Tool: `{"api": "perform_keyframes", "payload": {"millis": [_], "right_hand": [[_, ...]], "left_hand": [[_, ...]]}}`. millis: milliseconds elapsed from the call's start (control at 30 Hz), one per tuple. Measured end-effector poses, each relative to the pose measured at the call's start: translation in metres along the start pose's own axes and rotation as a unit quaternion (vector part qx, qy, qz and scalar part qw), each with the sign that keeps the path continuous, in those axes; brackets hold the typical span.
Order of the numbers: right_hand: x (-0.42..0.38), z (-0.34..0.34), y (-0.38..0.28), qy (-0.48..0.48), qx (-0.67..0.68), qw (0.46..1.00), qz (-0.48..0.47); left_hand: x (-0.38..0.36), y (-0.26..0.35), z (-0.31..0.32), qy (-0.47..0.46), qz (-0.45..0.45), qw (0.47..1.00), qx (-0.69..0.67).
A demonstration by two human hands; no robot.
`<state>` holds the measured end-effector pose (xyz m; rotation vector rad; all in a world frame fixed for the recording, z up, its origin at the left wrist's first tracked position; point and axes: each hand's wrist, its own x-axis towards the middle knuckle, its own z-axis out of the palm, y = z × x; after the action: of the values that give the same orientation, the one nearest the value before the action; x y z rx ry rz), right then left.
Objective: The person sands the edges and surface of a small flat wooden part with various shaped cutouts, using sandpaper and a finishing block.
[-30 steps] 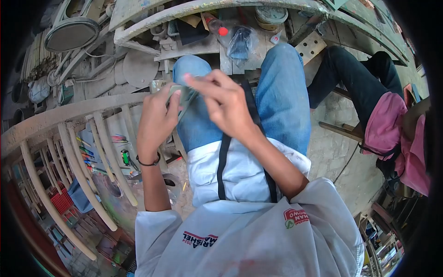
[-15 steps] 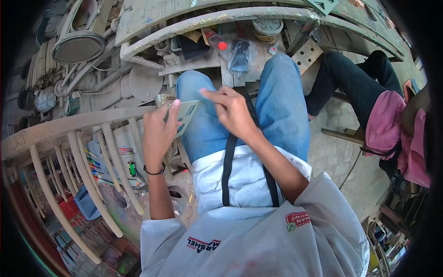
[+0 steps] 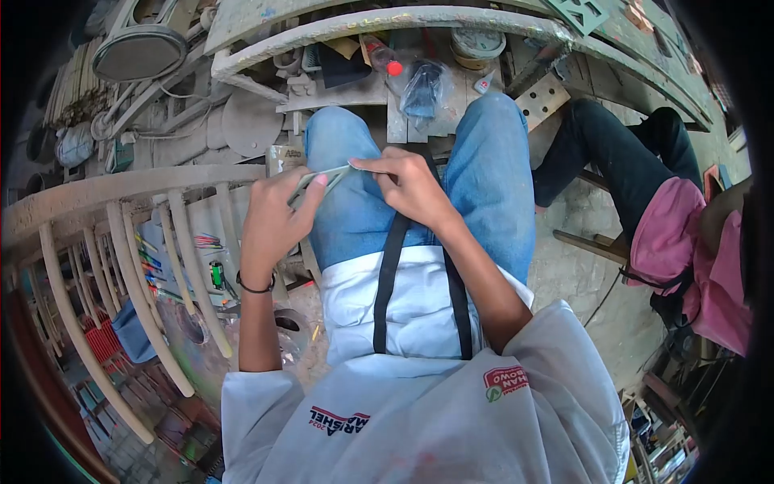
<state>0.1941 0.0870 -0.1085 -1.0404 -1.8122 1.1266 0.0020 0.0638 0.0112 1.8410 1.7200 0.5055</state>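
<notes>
pinching a thin folded sheet (image 3: 322,177) over the knees, left hand (image 3: 274,222) and right hand (image 3: 411,189) both closed on its ends.

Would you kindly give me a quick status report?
Left hand and right hand both pinch a thin grey sheet over the lap. Nothing between them.

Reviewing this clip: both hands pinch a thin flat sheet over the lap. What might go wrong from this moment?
1. The thin sheet is held edge-on only by fingertips of the left hand and right hand; it may slip and drop to the cluttered floor between the knees.
2. Pinched at opposite ends, it might bend or crease.
3. The curved wooden chair back stands close beside the left hand; a wider movement may knock it.
</notes>
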Motion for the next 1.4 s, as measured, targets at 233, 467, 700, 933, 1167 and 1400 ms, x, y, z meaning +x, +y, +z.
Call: {"api": "perform_keyframes", "payload": {"millis": [233,467,700,933,1167,1400], "right_hand": [[0.002,-0.005,-0.038,-0.017,0.064,0.998,-0.016],[-0.002,0.003,-0.045,0.005,0.094,0.996,0.001],[-0.002,0.004,-0.053,0.035,0.102,0.994,-0.024],[-0.007,0.009,-0.045,0.049,0.116,0.991,-0.035],[-0.005,0.005,-0.068,0.038,0.125,0.991,-0.036],[-0.005,0.002,-0.074,0.040,0.119,0.992,-0.029]], "left_hand": [[-0.006,0.002,0.005,-0.007,0.047,0.999,0.009],[-0.005,0.004,0.007,-0.003,0.008,1.000,-0.013],[-0.003,0.000,0.008,0.000,0.020,1.000,-0.015],[-0.003,-0.004,0.008,-0.012,0.038,0.999,-0.017],[-0.004,-0.011,0.007,-0.004,0.072,0.997,-0.015],[-0.008,-0.008,0.011,-0.002,0.067,0.998,0.001]]}}
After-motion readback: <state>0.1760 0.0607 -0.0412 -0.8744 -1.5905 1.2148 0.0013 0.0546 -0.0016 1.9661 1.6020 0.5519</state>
